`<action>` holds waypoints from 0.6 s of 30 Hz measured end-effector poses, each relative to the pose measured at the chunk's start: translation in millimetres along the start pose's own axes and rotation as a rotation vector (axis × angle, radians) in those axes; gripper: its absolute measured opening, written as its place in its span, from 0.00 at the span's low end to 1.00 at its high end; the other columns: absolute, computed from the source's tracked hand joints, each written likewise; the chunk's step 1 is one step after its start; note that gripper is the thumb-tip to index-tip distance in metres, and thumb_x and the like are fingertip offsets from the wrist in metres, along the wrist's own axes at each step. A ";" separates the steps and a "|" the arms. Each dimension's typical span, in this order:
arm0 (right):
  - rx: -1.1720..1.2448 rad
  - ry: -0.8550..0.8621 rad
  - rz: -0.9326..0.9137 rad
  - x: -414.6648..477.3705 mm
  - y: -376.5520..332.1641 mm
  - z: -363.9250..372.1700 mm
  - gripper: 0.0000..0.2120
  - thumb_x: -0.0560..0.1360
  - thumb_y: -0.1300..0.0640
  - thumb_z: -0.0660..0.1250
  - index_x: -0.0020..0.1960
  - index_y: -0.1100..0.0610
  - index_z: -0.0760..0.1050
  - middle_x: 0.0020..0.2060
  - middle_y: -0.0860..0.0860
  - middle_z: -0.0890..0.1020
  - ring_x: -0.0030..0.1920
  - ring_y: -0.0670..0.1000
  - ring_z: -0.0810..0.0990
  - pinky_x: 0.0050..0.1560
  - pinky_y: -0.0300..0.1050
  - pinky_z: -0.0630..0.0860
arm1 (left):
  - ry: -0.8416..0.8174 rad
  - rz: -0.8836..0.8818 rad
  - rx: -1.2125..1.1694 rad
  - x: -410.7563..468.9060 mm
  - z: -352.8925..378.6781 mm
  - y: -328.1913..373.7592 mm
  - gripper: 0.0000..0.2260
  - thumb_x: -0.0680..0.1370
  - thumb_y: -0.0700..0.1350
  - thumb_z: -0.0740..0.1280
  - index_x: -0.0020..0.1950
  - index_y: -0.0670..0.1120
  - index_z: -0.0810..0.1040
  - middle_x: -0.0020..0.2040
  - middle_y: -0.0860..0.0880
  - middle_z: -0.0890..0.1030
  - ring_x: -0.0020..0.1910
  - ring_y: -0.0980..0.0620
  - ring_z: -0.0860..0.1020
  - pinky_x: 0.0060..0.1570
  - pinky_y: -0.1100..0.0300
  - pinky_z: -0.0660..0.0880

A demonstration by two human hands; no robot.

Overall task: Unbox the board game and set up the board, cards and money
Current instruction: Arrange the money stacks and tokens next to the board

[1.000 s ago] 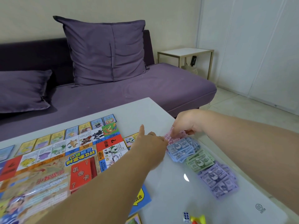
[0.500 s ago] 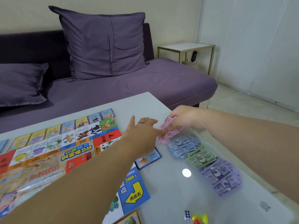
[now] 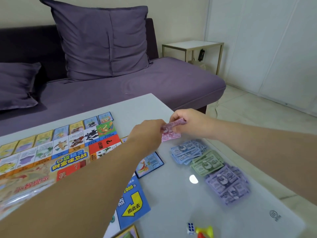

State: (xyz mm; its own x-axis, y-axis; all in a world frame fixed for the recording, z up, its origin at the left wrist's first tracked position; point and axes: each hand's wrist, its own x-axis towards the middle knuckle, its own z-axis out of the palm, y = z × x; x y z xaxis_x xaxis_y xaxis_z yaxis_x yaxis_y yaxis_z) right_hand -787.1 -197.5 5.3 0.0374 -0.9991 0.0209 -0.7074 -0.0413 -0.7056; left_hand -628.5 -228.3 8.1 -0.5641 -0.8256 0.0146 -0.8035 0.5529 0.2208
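The colourful game board (image 3: 56,162) lies open on the left of the white table (image 3: 171,203). Both hands hold a small stack of pink banknotes (image 3: 171,133) just above the table's far right part. My left hand (image 3: 147,133) pinches its left end, and my right hand (image 3: 187,122) grips its right end. Below them lie fanned piles of blue banknotes (image 3: 186,151), green banknotes (image 3: 206,163) and purple banknotes (image 3: 227,184). A single card (image 3: 151,163) lies beside the board's right edge.
A row of cards (image 3: 77,126) lines the board's far edge. A white die (image 3: 190,228) and yellow-red playing pieces (image 3: 204,231) sit at the table's near edge. Behind the table stands a purple sofa (image 3: 137,86) with cushions, and a small side table (image 3: 193,47) to its right.
Both hands have lifted the pink banknotes off the table, away from the blue pile. My left hand now pinches them too. The view has shifted, showing more of the board's corner.
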 end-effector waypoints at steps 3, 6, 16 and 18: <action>-0.177 -0.052 -0.033 -2.8 -0.7 0.4 0.11 0.75 0.63 0.66 0.56 0.54 0.74 0.44 0.45 0.77 0.42 0.44 0.76 0.39 0.32 0.71 | 0.018 0.008 0.013 1.4 7.2 2.2 0.12 0.81 0.41 0.56 0.63 0.50 0.72 0.56 0.47 0.78 0.52 0.46 0.75 0.53 0.52 0.73; -0.327 -0.094 -0.042 -3.4 1.2 2.3 0.13 0.76 0.61 0.65 0.60 0.58 0.72 0.48 0.49 0.76 0.47 0.48 0.74 0.42 0.37 0.67 | 0.036 0.001 0.046 4.0 12.0 5.6 0.14 0.80 0.40 0.57 0.64 0.51 0.71 0.57 0.48 0.77 0.54 0.46 0.75 0.54 0.53 0.71; -0.111 0.134 -0.118 -30.3 -55.4 -27.9 0.13 0.72 0.64 0.69 0.56 0.57 0.75 0.47 0.48 0.79 0.45 0.47 0.77 0.39 0.33 0.70 | 0.119 -0.064 -0.267 -32.2 -55.1 6.4 0.08 0.76 0.49 0.67 0.48 0.46 0.82 0.37 0.51 0.78 0.34 0.54 0.72 0.30 0.63 0.65; -0.065 0.141 -0.156 -49.1 -81.8 -30.1 0.15 0.74 0.63 0.67 0.59 0.55 0.73 0.48 0.47 0.79 0.42 0.44 0.76 0.38 0.31 0.68 | 0.098 -0.122 -0.516 -59.5 -76.7 5.0 0.07 0.75 0.48 0.70 0.43 0.45 0.81 0.36 0.51 0.81 0.34 0.54 0.78 0.35 0.64 0.74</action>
State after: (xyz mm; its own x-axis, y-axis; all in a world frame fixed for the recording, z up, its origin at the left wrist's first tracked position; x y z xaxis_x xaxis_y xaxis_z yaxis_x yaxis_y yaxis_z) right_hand -752.3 -145.3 83.3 0.0538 -0.9721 0.2284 -0.7447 -0.1914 -0.6393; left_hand -584.4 -185.0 83.1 -0.4323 -0.9006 0.0441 -0.6502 0.3452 0.6769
